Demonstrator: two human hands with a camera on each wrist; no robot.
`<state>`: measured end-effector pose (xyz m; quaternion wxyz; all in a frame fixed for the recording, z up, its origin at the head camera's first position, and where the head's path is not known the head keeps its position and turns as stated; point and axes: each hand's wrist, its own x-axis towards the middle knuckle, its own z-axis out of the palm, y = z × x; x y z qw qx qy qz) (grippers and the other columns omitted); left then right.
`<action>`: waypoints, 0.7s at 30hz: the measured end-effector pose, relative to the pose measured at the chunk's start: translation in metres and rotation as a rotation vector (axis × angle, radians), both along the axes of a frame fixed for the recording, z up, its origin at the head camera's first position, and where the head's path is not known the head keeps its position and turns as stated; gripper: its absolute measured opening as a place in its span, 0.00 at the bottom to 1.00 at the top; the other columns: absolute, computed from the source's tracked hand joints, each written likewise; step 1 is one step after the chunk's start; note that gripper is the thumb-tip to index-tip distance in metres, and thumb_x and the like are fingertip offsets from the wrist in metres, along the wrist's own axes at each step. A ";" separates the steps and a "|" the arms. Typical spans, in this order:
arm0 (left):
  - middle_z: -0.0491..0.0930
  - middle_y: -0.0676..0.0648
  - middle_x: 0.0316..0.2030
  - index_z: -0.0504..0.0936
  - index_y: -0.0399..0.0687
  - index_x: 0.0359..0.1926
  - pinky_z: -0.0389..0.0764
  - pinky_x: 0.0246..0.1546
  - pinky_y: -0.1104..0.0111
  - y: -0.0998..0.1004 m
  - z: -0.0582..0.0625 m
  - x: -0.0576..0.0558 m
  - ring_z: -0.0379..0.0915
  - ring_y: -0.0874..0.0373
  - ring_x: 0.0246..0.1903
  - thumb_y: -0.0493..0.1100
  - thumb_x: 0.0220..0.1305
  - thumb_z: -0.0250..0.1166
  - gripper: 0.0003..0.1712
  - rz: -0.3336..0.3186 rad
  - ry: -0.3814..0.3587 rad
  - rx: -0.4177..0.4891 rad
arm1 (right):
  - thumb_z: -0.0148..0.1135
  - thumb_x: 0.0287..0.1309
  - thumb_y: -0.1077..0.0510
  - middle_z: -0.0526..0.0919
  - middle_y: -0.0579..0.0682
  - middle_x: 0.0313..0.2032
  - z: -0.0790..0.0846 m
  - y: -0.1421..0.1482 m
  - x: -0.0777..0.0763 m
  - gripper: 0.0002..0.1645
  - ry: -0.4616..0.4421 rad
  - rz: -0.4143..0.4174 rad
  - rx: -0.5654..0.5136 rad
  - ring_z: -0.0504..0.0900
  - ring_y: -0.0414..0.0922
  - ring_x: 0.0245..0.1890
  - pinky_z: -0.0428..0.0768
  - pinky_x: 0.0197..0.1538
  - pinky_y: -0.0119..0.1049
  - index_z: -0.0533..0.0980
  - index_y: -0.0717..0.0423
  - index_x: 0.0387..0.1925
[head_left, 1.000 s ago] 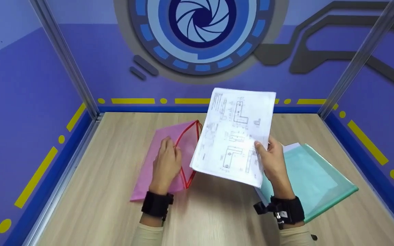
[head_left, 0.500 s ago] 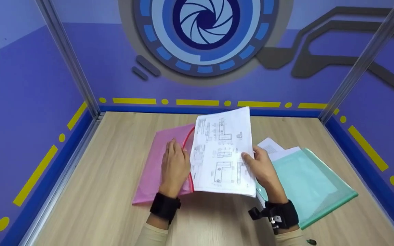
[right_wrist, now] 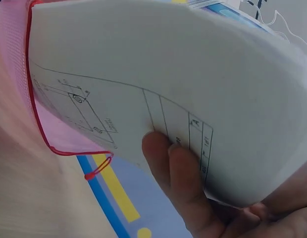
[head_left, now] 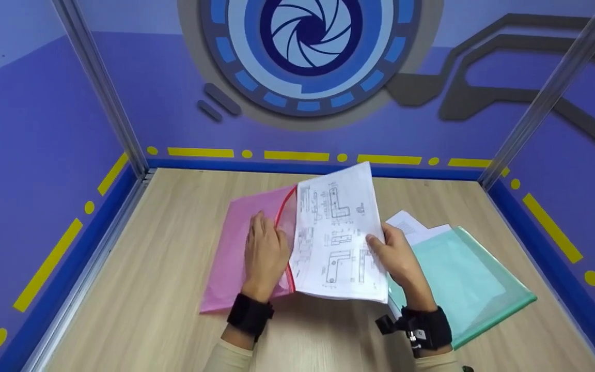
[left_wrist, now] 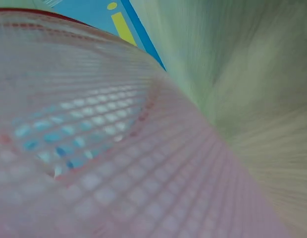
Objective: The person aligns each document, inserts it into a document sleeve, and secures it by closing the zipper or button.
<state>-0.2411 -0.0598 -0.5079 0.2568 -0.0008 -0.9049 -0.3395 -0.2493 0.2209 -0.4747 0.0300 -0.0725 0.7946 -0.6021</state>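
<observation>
A pink mesh zip pouch [head_left: 224,243] with a red-edged opening lies to the left of centre in the head view. My left hand [head_left: 265,253] holds it beside the opening, thumb at the red edge and fingers over the mesh. That hand is hidden in the left wrist view, where the mesh [left_wrist: 183,173] fills much of the picture. My right hand [head_left: 398,253] grips a stack of white paper sheets [head_left: 323,217] printed with technical drawings, thumb on top. In the right wrist view its fingers [right_wrist: 185,168] press the underside. The stack's left edge is at the pouch opening.
A green-edged translucent pouch [head_left: 457,281] lies on the wooden table [head_left: 137,289] at the right, with white papers [head_left: 406,225] sticking out. A small dark object [head_left: 467,369] shows at the bottom edge. Blue-purple walls [head_left: 137,103] enclose the table.
The right hand has brought the paper stack leftward and down to the pouch opening, turning it slightly. The left hand has shifted a little right. Papers at the green pouch have come into view.
</observation>
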 end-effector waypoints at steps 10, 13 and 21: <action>0.65 0.26 0.71 0.71 0.24 0.62 0.62 0.74 0.42 0.000 0.001 -0.001 0.60 0.31 0.74 0.40 0.79 0.55 0.22 0.063 0.041 0.020 | 0.49 0.79 0.67 0.84 0.65 0.46 0.002 -0.002 -0.004 0.22 0.020 0.091 0.009 0.88 0.54 0.36 0.86 0.39 0.38 0.72 0.67 0.69; 0.65 0.26 0.72 0.73 0.26 0.60 0.60 0.74 0.41 -0.001 0.001 -0.002 0.59 0.29 0.74 0.40 0.79 0.55 0.20 0.024 0.020 0.015 | 0.49 0.80 0.67 0.84 0.66 0.47 0.002 -0.002 -0.005 0.22 0.014 0.128 -0.006 0.88 0.55 0.36 0.86 0.39 0.39 0.71 0.67 0.69; 0.68 0.30 0.71 0.76 0.32 0.52 0.59 0.75 0.43 0.003 -0.001 -0.003 0.59 0.31 0.75 0.42 0.80 0.53 0.15 -0.019 0.033 0.026 | 0.47 0.78 0.68 0.85 0.65 0.45 -0.008 -0.006 -0.008 0.23 -0.066 0.133 0.036 0.88 0.54 0.36 0.85 0.39 0.39 0.70 0.70 0.69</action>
